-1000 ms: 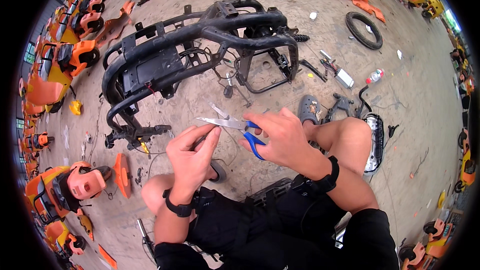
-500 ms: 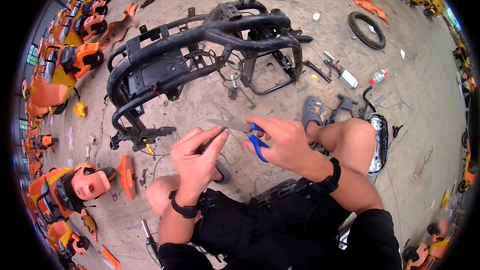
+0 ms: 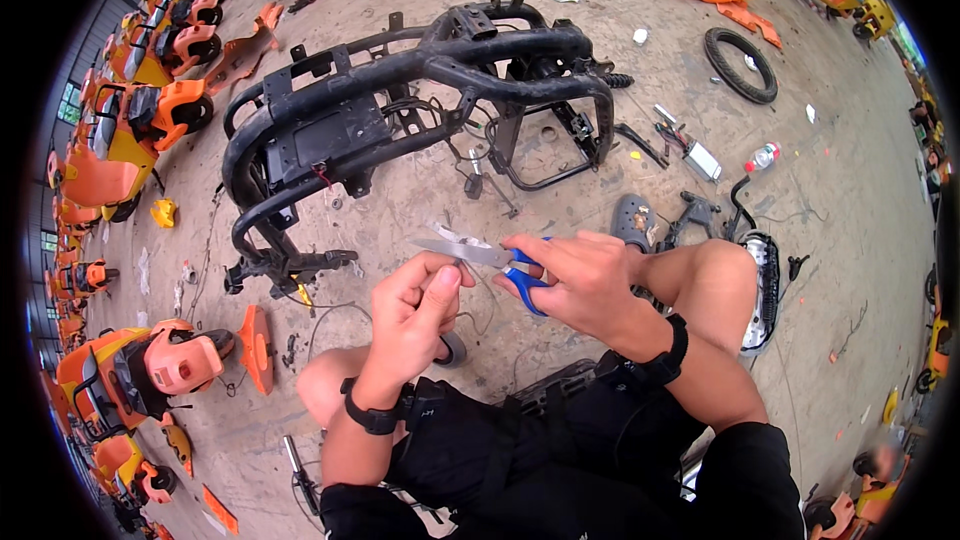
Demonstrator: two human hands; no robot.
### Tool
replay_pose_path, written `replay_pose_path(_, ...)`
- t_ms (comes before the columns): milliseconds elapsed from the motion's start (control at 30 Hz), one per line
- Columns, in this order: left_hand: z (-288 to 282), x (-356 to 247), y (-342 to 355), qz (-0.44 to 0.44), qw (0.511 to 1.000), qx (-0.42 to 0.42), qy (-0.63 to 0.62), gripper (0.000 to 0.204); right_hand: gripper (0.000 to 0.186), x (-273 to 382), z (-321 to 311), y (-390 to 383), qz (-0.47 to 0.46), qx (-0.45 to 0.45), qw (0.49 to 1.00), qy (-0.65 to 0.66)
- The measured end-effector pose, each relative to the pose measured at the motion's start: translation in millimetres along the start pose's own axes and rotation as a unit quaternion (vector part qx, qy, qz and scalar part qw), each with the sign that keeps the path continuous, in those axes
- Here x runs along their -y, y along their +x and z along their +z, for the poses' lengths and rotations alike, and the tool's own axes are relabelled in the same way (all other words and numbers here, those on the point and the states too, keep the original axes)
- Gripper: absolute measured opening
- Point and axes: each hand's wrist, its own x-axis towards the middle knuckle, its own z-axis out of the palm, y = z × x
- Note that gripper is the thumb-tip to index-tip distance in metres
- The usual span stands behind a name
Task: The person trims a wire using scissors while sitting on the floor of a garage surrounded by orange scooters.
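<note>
Head view: right hand [image 3: 592, 278] holds scissors [image 3: 500, 257]; bottle [image 3: 764, 157] on floor [image 3: 850, 205], contents unclear.

Your right hand [image 3: 590, 280] is gripping the blue-handled scissors [image 3: 488, 254], and the blades are pointing left, just above the fingertips of your left hand [image 3: 412, 312]. Its thumb and fingers are curling together, though whatever they may be pinching is too small to tell. Beyond both hands, a black vehicle frame [image 3: 365, 80] is resting on the floor [image 3: 850, 240]. To its right, a tyre [image 3: 760, 94] and a clear bottle [image 3: 765, 157] are lying apart.
</note>
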Motion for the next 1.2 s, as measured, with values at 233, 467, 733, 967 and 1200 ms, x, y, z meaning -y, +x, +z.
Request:
replay_pose_path(233, -14.6, -10.8, -1.6, -0.021, 0.998, 0.043, -0.048, 0.024, 0.027, -20.8, -8.2, 1.2, -0.048, 0.031, 0.998, -0.008)
replay_pose_path(467, -48.6, -14.3, -8.7, 0.072, 0.995, -0.029, -0.068, 0.023, 0.034, -49.0, -44.2, 26.4, 0.405, -0.027, 0.880, 0.246)
replay_pose_path(733, -4.4, -4.1, -6.1, 0.052, 0.998, -0.001, 0.040, 0.020, 0.055, -5.6, 1.8, 11.4, 0.308, 0.066, 0.790, 0.527)
replay_pose_path(967, 10.0, -3.5, 3.8, 0.066, 0.982, 0.004, 0.177, 0.014, 0.045, 13.8, -16.4, 17.7, 0.340, 0.083, 0.751, 0.560)
replay_pose_path(1200, 9.0, -3.7, 4.6, 0.092, 0.973, 0.015, 0.212, 0.011, 0.042, 11.9, -12.6, 17.0, 0.383, 0.086, 0.696, 0.601)
